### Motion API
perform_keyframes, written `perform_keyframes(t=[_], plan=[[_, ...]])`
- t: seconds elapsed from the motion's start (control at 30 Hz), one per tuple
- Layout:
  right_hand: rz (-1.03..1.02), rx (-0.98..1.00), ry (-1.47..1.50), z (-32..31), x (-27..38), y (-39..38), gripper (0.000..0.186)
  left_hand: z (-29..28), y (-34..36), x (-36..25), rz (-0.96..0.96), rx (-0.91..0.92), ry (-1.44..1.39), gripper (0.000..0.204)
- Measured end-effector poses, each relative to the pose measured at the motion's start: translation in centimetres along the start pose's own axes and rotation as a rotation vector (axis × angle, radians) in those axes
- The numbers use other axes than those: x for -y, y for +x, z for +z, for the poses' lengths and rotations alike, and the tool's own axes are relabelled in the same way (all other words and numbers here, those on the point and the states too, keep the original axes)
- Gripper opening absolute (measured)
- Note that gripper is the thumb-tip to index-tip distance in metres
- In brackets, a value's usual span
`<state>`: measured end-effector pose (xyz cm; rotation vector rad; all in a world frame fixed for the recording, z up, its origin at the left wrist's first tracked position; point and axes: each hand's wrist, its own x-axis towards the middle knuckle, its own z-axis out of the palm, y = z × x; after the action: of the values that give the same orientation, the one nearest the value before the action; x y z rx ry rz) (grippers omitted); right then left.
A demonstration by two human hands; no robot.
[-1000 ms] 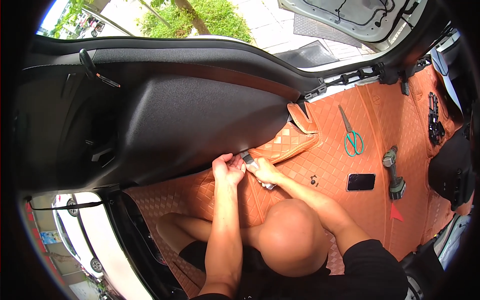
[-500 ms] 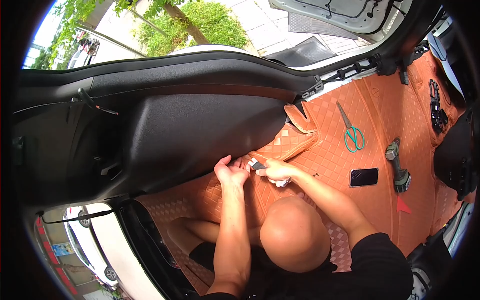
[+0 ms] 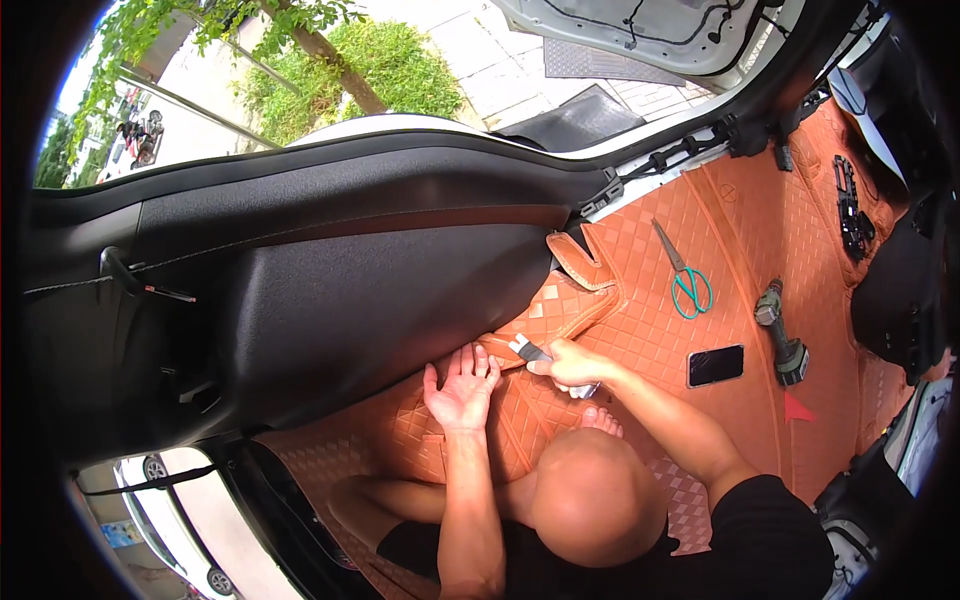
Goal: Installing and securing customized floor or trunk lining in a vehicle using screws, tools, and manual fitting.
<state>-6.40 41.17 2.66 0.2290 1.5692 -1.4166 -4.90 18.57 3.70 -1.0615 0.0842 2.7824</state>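
Note:
My left hand [image 3: 462, 395] is palm up with its fingers stretched out, holding nothing. Its fingertips touch the orange quilted floor mat [image 3: 650, 330] where the mat meets the black side trim panel [image 3: 400, 290]. To the right of it, my right hand [image 3: 572, 365] is closed round a small brush-like tool [image 3: 532, 350] with a dark neck and a white tip; its exact kind is unclear. That tip points at a folded mat flap [image 3: 560, 310] beside the panel. Something silvery white shows under my right hand, mostly hidden.
Teal-handled scissors [image 3: 686, 275], a phone [image 3: 716, 365], a green cordless drill [image 3: 780, 335] and a red pointed piece [image 3: 797, 407] lie on the mat to the right. Farther right is a black plastic part [image 3: 852, 210]. A cord loop [image 3: 120, 270] hangs on the left trim.
My left hand has opened flatter and moved slightly away from the tool. My right hand has drawn a little right and down, still holding the tool. The whole view has shifted slightly.

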Motion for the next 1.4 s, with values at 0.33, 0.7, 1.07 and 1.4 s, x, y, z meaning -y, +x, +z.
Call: perform_keyframes(t=[0.33, 0.7, 1.07, 1.4], plan=[[0.008, 0.007, 0.013, -0.2, 0.7, 0.8, 0.043, -1.6, 0.9, 1.5, 0.058, 0.223, 0.012, 0.054], [0.058, 0.177, -0.133, -1.3, 3.4, 3.6, 0.045, -2.9, 2.0, 3.9, 0.236, 0.268, 0.259, 0.062], [-0.016, 0.093, -0.165, -0.2, 1.9, 4.4, 0.042, -3.5, 2.2, 3.6, 0.23, 0.235, 0.269, 0.07], [-0.054, 0.216, 0.014, -1.7, 2.5, 3.1, 0.042, -2.2, 2.3, 3.4, 0.216, 0.19, 0.269, 0.074]])
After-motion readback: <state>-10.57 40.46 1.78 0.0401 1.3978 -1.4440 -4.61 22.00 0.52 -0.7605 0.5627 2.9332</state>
